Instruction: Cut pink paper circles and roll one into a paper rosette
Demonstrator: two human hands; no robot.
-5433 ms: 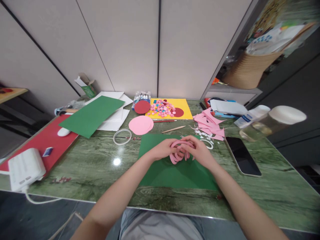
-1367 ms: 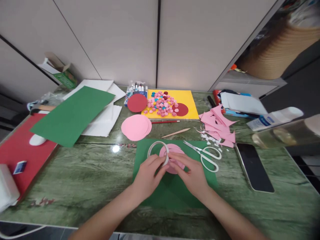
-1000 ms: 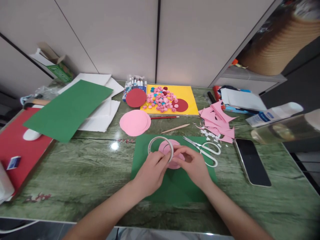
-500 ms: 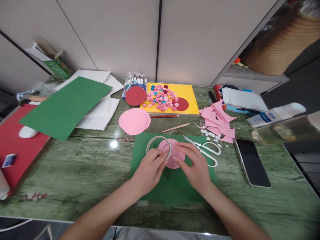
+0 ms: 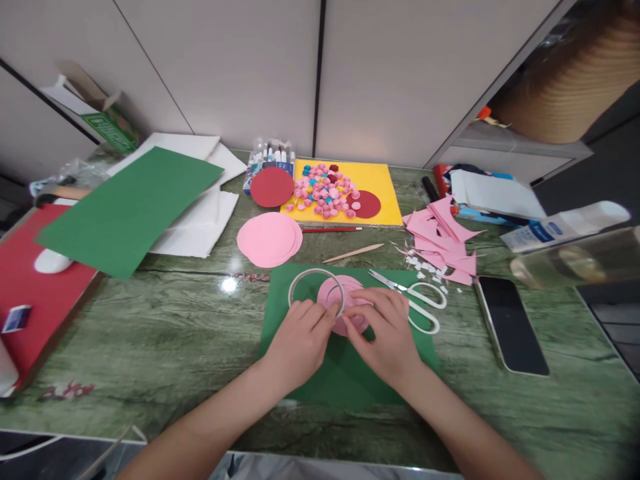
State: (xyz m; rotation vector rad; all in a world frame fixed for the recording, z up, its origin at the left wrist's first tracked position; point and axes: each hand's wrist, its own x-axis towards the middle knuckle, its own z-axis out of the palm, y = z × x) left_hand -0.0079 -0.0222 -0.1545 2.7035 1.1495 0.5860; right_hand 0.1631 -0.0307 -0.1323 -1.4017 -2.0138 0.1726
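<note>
My left hand [image 5: 303, 340] grips a thin roll of tape [image 5: 292, 288], a whitish ring tilted up on its edge. Close beside it, my right hand [image 5: 385, 333] has thumb and forefinger pinched together at the roll's near right edge; whatever is between those fingertips is too small to make out. Under both hands lie a spiral-cut pink paper circle [image 5: 327, 287], partly covered by my fingers, and a green paper sheet [image 5: 350, 380]. White-handled scissors [image 5: 425, 293] rest partly on the sheet, just right of my right hand.
Pink paper circles [image 5: 267, 240], a red pencil [image 5: 333, 230] and a wooden stick [image 5: 353, 253] lie beyond the sheet. Small rolled paper pieces [image 5: 325, 193] cover part of a yellow sheet [image 5: 383, 187]. Pink scraps [image 5: 445, 240] and a phone [image 5: 513, 327] are at the right.
My right hand has moved in toward the tape roll and its thumb and forefinger have closed together. The roll has tipped slightly in my left hand. The view has shifted a little.
</note>
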